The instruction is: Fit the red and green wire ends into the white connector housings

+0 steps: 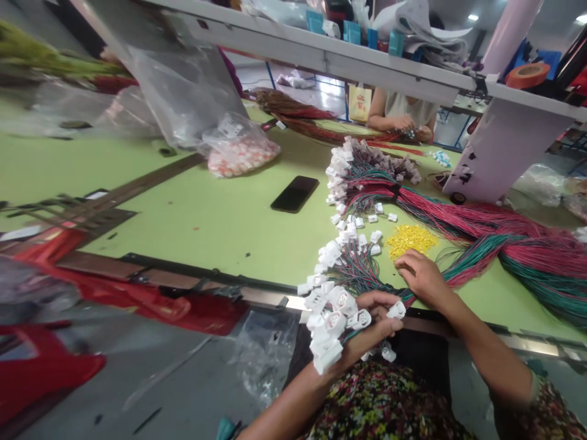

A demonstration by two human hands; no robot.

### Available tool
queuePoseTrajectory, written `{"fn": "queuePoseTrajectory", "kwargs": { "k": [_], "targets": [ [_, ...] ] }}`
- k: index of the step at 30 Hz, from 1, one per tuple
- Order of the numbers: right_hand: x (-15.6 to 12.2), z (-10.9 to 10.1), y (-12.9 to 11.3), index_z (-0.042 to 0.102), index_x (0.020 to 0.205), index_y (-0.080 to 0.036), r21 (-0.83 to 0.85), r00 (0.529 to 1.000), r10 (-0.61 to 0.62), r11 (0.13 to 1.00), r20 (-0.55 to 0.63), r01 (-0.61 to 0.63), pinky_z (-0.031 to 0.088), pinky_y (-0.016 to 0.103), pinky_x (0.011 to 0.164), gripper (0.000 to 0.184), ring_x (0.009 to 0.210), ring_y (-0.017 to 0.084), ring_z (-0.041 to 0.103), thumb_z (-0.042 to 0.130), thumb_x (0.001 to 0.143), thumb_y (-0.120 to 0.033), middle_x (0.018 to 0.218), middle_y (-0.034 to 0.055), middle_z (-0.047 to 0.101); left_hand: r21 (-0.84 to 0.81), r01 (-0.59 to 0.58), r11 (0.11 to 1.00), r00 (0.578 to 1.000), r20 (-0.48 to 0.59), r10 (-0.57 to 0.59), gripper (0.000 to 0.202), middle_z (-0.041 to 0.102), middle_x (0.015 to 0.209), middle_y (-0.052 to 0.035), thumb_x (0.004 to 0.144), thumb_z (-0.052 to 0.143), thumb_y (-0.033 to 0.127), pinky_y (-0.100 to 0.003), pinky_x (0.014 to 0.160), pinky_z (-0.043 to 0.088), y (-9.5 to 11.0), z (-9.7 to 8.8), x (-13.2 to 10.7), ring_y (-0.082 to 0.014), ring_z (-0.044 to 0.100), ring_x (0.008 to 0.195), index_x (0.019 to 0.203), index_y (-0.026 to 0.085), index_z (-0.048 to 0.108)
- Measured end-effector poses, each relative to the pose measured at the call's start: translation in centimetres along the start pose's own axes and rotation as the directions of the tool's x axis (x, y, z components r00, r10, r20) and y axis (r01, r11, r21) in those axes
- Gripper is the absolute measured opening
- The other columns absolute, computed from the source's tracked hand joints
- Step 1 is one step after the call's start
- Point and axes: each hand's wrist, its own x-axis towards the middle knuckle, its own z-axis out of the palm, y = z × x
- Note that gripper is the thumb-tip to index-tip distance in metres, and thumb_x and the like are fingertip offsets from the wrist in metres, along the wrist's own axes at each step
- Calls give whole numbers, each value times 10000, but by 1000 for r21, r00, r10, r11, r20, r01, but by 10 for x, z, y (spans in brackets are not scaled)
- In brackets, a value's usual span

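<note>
Since the left hand (367, 327) was curled around a bunch of white plastic connectors (328, 324), it looked clamped on them, with the thin wires running from the bunch toward the middle of the green worktable (206, 226). The right hand (422, 278) was open, palm down, just above the red-and-green wire bundle (486, 244); whether it pressed on the wires could not be told. More connectors lay in a long curved row along the bundle's end, with a few loose ones beside it. A heap of small yellow pieces (410, 240) sat just past the right hand. The connectors probably weighed little and felt stiff, but they looked smooth and small enough to slip from a loose grip. The wires seemed light and floppy, and prone to tangling. The firmest hold looked to be on the connector bodies or the gathered bundle, not on single strands. A black smartphone (295, 194) lay on the worktable left of the row. Across the table, a co-worker's hands (403, 124) held something too small to make out.
</note>
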Motion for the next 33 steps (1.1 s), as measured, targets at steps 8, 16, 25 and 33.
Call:
{"fn": "queuePoseTrajectory", "kwargs": {
  "k": [8, 16, 25, 33],
  "targets": [
    [9, 3, 8, 726, 935, -204, -48, 998, -25, 998, 66, 28, 485, 333, 860, 157, 923, 218, 636, 634, 900, -82, 952, 66, 698, 28, -7, 1000, 1000, 22, 6, 380, 720, 693, -14, 759, 839, 395, -239, 569, 477, -6, -3, 3, -138, 642, 580, 1059, 177, 756],
    [19, 2, 14, 751, 932, -202, -82, 994, -49, 995, 101, 57, 487, 346, 860, 143, 929, 225, 644, 651, 908, -103, 978, 76, 714, 9, -45, 999, 998, 50, 45, 359, 676, 621, 13, 758, 829, 386, -217, 518, 451, -15, -2, 7, -121, 604, 529, 1039, 176, 753],
    [10, 2, 11, 710, 1014, -209, -55, 999, -42, 998, 17, 43, 491, 327, 834, 169, 903, 208, 641, 623, 921, -97, 980, 63, 693, 17, 12, 1000, 999, 30, -12, 313, 708, 676, 0, 776, 826, 326, -229, 581, 468, 7, 2, -1, -121, 635, 582, 1040, 173, 755],
    [17, 8, 17, 736, 836, -210, -4, 999, -38, 999, 33, 39, 490, 319, 819, 132, 859, 198, 653, 676, 891, -106, 886, 43, 709, 32, 21, 999, 1000, 19, -22, 330, 730, 719, -13, 781, 826, 353, -240, 584, 484, 7, 1, -1, -127, 648, 588, 1046, 173, 749]
  ]
}}
